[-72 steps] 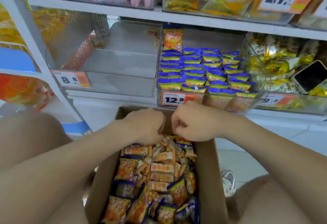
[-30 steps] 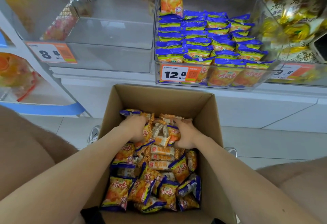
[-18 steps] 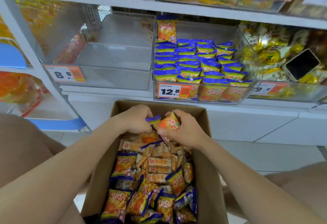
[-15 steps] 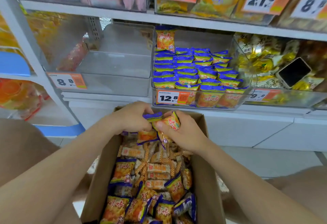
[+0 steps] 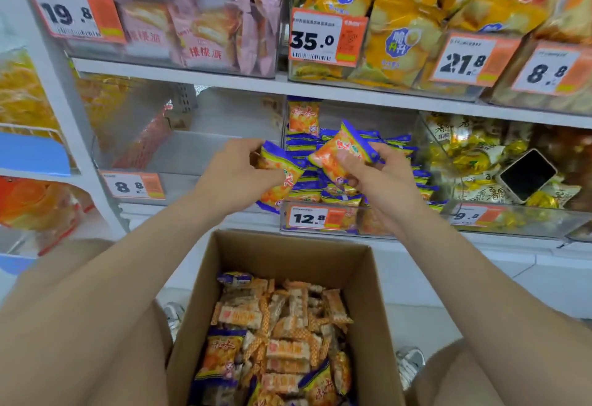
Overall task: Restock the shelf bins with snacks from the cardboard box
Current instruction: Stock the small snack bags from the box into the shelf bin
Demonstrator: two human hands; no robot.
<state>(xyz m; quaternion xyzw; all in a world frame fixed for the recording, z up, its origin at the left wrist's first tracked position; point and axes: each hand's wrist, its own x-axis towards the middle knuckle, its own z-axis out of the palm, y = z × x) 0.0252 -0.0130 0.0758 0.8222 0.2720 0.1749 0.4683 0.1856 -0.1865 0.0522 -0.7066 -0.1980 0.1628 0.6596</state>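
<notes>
Your left hand (image 5: 230, 181) has its fingers curled round a small bunch of blue-and-orange snack packets (image 5: 280, 171). Your right hand (image 5: 387, 187) pinches a single orange packet (image 5: 339, 152) between thumb and fingers, its blue seam turned toward 1 o'clock. Both hands are up at shelf height, with the cardboard box (image 5: 288, 255) down at 6 o'clock, its load of snacks showing.

The bin to fill is the clear one with the 12.8 label (image 5: 309, 218), and it lies dead ahead at 12 o'clock, right behind your knuckles. Its stock (image 5: 307, 186) stands in rows running 9 to 3 o'clock, blue seams up. Your right hand sits in front of the bin's middle, so it looks the nearer. Your left hangs at the bin's 9 o'clock edge, in front of the empty 8.8 bin (image 5: 205, 155). To match the rows, the tilted packet probably needs turning seam-up before it goes in.
</notes>
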